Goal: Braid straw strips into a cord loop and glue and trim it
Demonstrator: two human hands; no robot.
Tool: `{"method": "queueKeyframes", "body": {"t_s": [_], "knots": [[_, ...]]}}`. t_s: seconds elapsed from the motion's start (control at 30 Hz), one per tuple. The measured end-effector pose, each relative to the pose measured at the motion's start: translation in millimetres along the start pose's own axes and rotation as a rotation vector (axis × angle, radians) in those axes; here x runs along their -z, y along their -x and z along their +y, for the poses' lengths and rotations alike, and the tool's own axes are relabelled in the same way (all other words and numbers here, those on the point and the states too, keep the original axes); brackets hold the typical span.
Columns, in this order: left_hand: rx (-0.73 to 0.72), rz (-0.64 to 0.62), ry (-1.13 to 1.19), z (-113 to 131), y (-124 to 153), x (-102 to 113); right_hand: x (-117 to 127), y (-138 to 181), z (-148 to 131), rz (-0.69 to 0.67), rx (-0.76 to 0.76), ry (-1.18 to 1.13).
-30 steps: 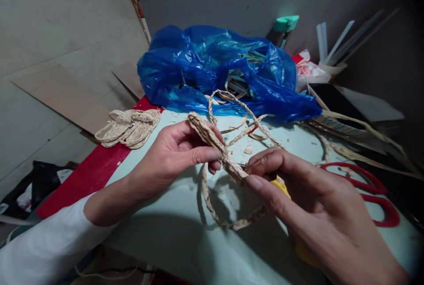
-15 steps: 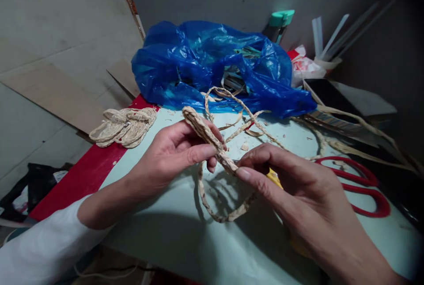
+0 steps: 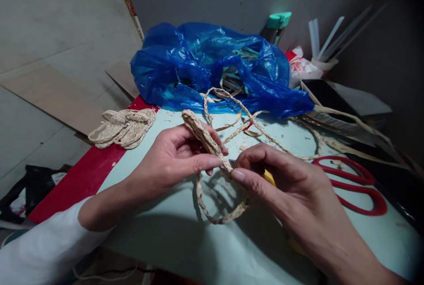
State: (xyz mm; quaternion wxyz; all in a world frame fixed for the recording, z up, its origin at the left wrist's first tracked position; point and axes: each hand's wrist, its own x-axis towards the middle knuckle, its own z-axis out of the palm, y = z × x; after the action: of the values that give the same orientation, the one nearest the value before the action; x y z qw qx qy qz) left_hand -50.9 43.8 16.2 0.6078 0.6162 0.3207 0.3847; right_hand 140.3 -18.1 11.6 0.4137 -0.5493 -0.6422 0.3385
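Note:
A flattened coil of braided straw cord (image 3: 200, 132) is held up over the pale green tabletop sheet. My left hand (image 3: 177, 157) is closed round its middle, the thumb pressing on top. With thumb and forefinger, my right hand (image 3: 281, 183) pinches the coil's lower end. A loose loop of the same cord hangs below both hands, and another length arches behind them toward the right. Something yellow (image 3: 269, 177) shows partly behind my right fingers; what it is stays hidden. Red-handled scissors (image 3: 362, 205) lie to the right of my right hand.
At the back sits a blue plastic bag (image 3: 195, 55) with dry strips inside. A finished-looking bundle of coiled cord (image 3: 127, 128) rests on the red strip (image 3: 76, 183) at left. A black box-like object (image 3: 326, 95), a cup of clear sticks (image 3: 324, 64) and straw scraps are at right.
My left thumb has slid slightly down the coil toward my right fingers. Both hands keep their hold, and the view has shifted a little.

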Motion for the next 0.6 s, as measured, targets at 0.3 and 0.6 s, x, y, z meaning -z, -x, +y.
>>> {"method": "queueKeyframes", "body": {"t_s": [0.3,0.6], "knots": [[0.065,-0.025,0.058,-2.4,1.5,-1.6,-2.8,-0.7,0.9,-0.16,-0.126,-0.189],[0.077,-0.088,0.108,-6.4,2.3,0.8,-4.0,0.5,5.0,-0.245,-0.238,-0.416]]}}
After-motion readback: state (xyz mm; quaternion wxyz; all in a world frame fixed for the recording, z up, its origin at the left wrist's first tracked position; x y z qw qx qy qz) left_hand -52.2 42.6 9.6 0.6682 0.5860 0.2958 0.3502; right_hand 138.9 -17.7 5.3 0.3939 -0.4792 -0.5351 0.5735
